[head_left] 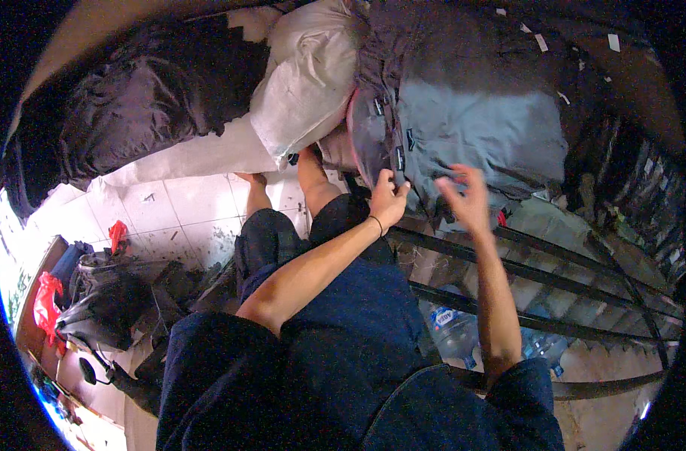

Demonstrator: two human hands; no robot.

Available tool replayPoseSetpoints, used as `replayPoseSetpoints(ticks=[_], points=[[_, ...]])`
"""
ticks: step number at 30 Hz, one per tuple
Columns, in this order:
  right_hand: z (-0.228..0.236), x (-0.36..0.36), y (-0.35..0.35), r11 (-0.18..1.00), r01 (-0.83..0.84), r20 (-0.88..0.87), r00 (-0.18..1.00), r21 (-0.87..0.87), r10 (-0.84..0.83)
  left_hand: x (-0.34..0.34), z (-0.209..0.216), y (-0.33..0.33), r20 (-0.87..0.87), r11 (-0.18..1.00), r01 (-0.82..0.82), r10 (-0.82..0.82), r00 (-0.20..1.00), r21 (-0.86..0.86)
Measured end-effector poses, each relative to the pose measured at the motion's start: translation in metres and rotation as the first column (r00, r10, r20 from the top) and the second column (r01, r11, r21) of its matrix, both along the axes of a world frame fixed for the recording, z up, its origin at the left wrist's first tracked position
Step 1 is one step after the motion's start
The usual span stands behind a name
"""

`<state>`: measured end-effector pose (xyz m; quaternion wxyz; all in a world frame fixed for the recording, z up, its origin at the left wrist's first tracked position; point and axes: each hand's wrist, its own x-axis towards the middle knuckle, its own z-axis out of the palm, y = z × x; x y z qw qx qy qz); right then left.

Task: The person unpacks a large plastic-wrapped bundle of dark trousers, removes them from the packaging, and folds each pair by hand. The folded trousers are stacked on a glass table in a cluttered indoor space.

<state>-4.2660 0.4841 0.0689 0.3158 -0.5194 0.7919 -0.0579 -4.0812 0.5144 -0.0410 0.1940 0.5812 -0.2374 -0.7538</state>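
A pile of grey cloth garments (478,124) with small black labels lies in front of me at the upper right. My left hand (390,201) is closed on the near edge of a dark grey garment (374,146) at the left side of the pile. Its fingertips pinch the cloth, and a thin dark band circles the wrist. To the right, my right hand (467,197) hovers just over the pile's near edge. Its fingers are bent and apart, slightly blurred, and I see nothing in them.
Black metal rails (523,274) run below the pile on the right, with large clear plastic bottles (454,331) behind them. A whitish sack (305,83) and a dark bundle (144,101) lie left. A black bag (102,301) and red plastic bag (48,301) are at lower left.
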Motion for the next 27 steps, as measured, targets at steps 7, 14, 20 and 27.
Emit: replayPoseSetpoints(ticks=[7,14,20,27], points=[[-0.013,-0.020,0.004,0.720,0.656,0.148,0.753,-0.224,-0.641,0.003,-0.013,-0.001,0.078,0.979,-0.113,0.101,0.992,0.171],[0.020,-0.004,0.023,0.972,-0.104,-0.203,0.977,-0.210,0.060,0.003,0.010,-0.001,0.229,1.000,0.015,-0.017,0.973,0.010],[0.001,0.031,0.042,0.947,0.188,-0.099,0.981,0.262,-0.168,-0.019,0.053,-0.016,-0.302,0.955,-0.258,0.206,0.931,-0.144],[-0.010,-0.035,0.038,0.676,0.732,0.271,0.669,-0.079,-0.692,-0.013,-0.008,-0.014,0.382,0.967,0.213,-0.145,0.913,-0.142]])
